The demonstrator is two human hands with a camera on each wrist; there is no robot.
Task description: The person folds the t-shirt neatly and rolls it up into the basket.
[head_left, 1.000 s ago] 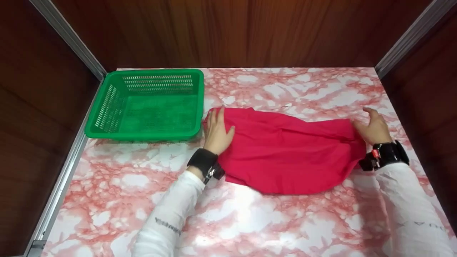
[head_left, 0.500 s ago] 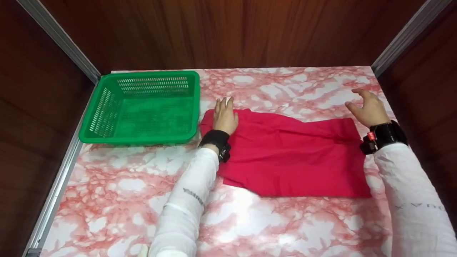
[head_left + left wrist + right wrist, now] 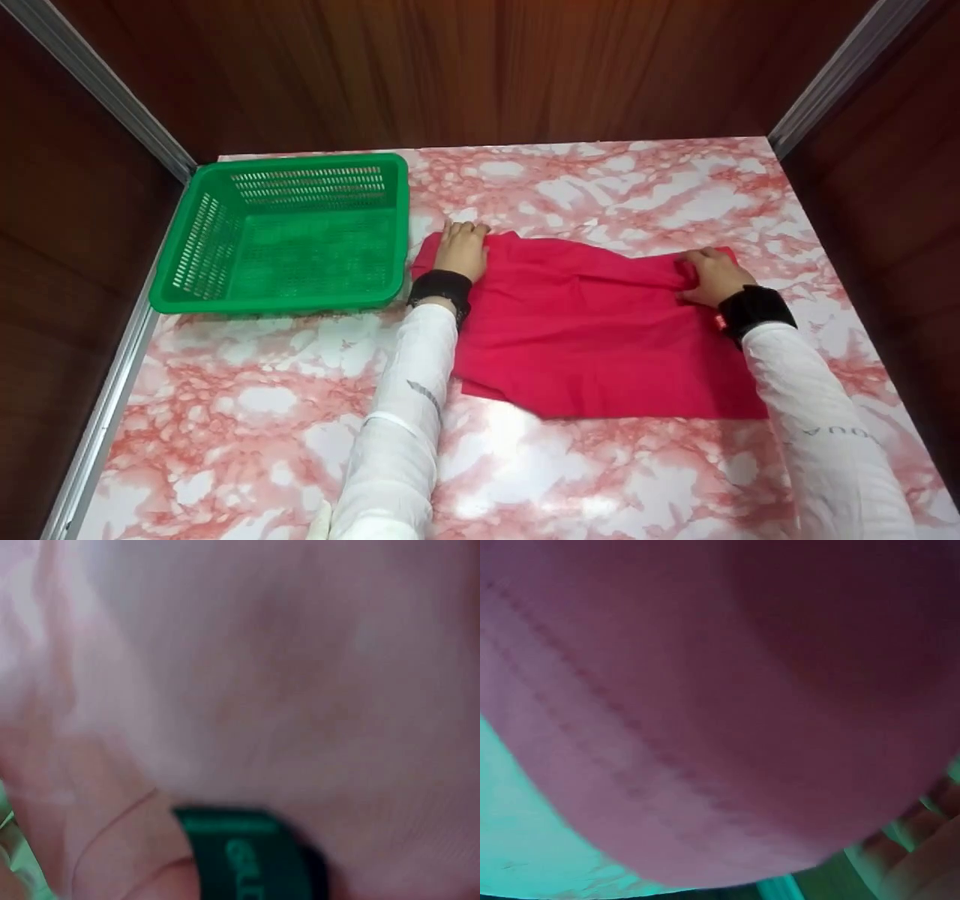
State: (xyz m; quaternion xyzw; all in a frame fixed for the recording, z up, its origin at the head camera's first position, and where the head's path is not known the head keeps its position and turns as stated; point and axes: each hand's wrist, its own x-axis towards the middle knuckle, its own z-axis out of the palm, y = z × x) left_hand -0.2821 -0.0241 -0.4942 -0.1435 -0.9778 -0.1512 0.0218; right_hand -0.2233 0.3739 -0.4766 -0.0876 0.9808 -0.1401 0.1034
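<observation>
A red garment [image 3: 600, 337] lies spread and lightly wrinkled on the table in the head view. My left hand [image 3: 463, 251] rests on its upper left corner, fingertips at the far edge. Over the upper right part, my right hand [image 3: 716, 277] touches the fabric with fingers bent and the thumb apart from them. The left wrist view is filled by blurred pinkish fabric, with part of the hand at the lower left. In the right wrist view the garment [image 3: 667, 727] shows a double row of hem stitching, and fingers [image 3: 922, 862] appear at the lower right.
A green plastic basket [image 3: 315, 255] with slotted sides stands at the back left, close to the garment's left corner. The table [image 3: 247, 450] has a red-and-white marbled top. Dark wood panels [image 3: 480, 75] wall it in at the back and both sides.
The right hand let go of the garment's right end, lifted away, then came back down further left on it. That end now lies flat. The left hand shifted slightly along the upper left corner.
</observation>
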